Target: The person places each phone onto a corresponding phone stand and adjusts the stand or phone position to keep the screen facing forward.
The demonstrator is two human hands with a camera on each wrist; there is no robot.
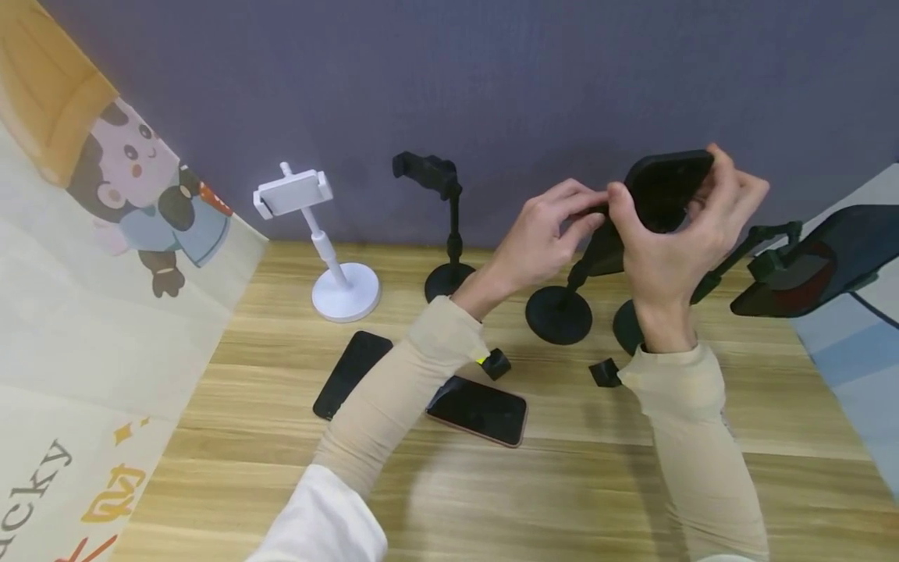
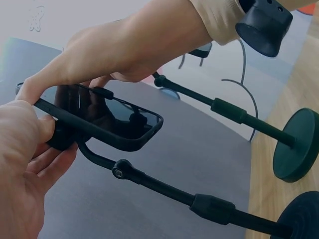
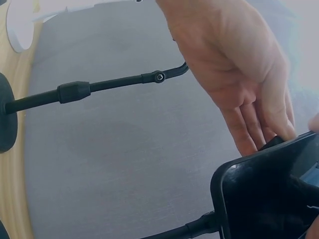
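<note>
A black smartphone (image 1: 670, 187) is held up at the head of a black phone stand (image 1: 559, 315). My right hand (image 1: 684, 242) grips the phone by its edges, thumb on the near side. To its left, my left hand (image 1: 541, 234) pinches the stand's black clamp (image 2: 62, 137) at the phone's edge. In the left wrist view the phone (image 2: 132, 127) lies tilted over the clamp, above the bent stand arm (image 2: 164, 185). Part of the clamp is hidden behind the fingers. The right wrist view shows the left fingers (image 3: 249, 124) against the phone's edge.
A white phone stand (image 1: 346, 293) and another black stand (image 1: 453, 187) stand to the left. Right of my hands, a dark stand holds a device (image 1: 836, 257). Two phones (image 1: 481, 410) (image 1: 353, 371) and small black blocks (image 1: 605, 373) lie on the wooden table (image 1: 562, 499).
</note>
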